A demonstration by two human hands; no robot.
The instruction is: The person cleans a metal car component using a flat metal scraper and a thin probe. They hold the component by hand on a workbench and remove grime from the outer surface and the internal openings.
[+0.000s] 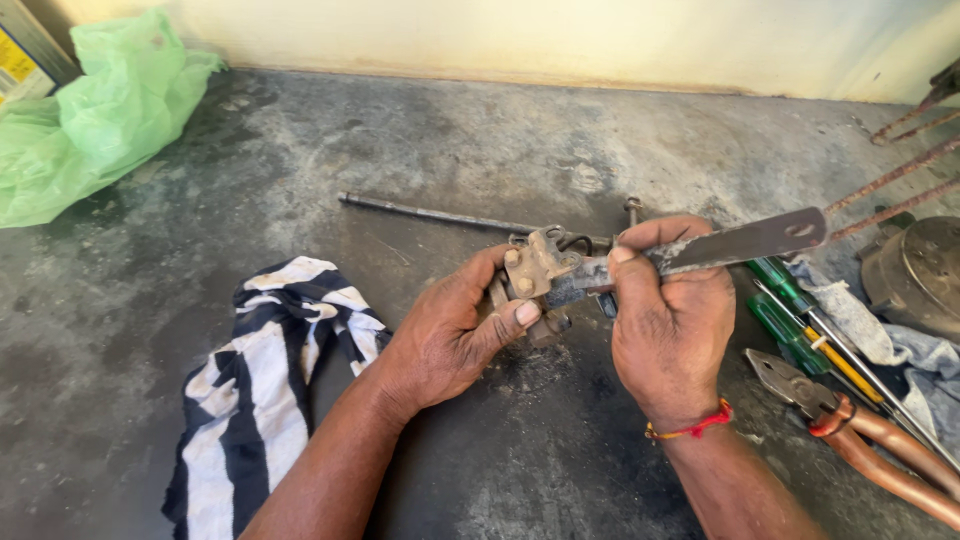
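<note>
— What is the left hand [455, 325] gripping?

— It is clamping a small rusty metal part [537, 268] between thumb and fingers, above the grey concrete floor [420, 150]. It is looking stiff, heavy for its size and gritty, so hardly slippery.

— And the right hand [668, 320]?

— It is closing tightly around a flat dull steel blade [745, 240], scraping, probably; the contact point is hidden.

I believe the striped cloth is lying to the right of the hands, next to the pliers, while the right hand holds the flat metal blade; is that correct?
Not quite: the head view shows the striped cloth lying left of the hands, away from the pliers. The right hand does hold the flat metal blade.
</note>
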